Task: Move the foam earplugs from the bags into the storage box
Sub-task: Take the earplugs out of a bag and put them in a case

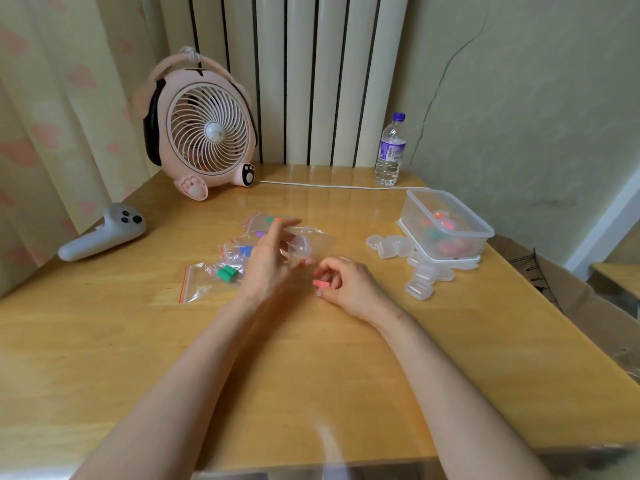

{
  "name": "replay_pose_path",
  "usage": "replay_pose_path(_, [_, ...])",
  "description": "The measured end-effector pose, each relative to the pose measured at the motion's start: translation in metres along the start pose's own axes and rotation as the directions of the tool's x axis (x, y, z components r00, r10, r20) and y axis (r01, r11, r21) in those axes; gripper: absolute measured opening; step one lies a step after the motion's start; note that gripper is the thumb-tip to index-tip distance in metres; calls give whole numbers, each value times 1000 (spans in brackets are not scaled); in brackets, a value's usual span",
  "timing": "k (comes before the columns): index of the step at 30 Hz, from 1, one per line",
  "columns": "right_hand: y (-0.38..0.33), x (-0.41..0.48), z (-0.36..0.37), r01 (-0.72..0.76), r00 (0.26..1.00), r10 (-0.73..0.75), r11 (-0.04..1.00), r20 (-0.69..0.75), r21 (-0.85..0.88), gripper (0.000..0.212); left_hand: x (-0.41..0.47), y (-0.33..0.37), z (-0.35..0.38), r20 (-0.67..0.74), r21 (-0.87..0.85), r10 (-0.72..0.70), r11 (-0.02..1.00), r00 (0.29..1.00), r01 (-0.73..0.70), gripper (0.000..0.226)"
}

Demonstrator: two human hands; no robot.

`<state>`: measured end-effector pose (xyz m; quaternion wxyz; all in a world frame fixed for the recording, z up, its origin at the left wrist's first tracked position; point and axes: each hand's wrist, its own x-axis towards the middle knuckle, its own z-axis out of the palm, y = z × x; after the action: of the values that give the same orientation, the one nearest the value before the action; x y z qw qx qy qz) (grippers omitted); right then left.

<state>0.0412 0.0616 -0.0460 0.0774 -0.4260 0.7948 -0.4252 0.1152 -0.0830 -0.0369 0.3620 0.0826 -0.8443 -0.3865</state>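
A single wide-angle head camera looks forward and down, close over the table (104, 341). The table fills the lower frame, the wall (519, 98) the upper.

On the table (311, 375) the bags (207, 278) lie left of centre, the storage box (415, 216) at the right, small cases (420, 282) just beside its near side, the fan (207, 129) far left.

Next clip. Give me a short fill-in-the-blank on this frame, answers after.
1. The right hand pinches a ___ earplug.
2. The left hand holds a clear plastic ___.
3. The storage box stands to the ___ of both hands.
4. The bag nearest the person holds ___ earplugs.
Answers: pink; bag; right; green.
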Motion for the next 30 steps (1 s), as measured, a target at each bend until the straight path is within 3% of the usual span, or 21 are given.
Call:
replay_pose_path(4, [1,3,-3,-25,999,26,999,-41,35,22,-1,6,3,68,-139,-48,989,997,57,39])
replay_pose_path(9, [-1,3,-8,-56,996,72,964,-50,261,32,-3,11,4,114,-309,-120,939,986,150,39])
replay_pose_path(15, [-5,4,-17,1,988,53,934,-144,357,28,-1,5,2,78,-215,-127,966,989,141,39])
replay_pose_path(18, [-6,4,-16,33,983,38,924,-178,382,26,-2,4,3,143,-155,-100,980,985,122,43])
replay_pose_path(22, [-7,5,-11,45,980,27,936,-199,349,27,-5,2,9,275,-152,-86,980,957,132,44])
replay_pose_path(30, [-10,3,-10,35,964,17,981,-267,189,20,-7,8,9,270,-176,-121,969,955,173,44])
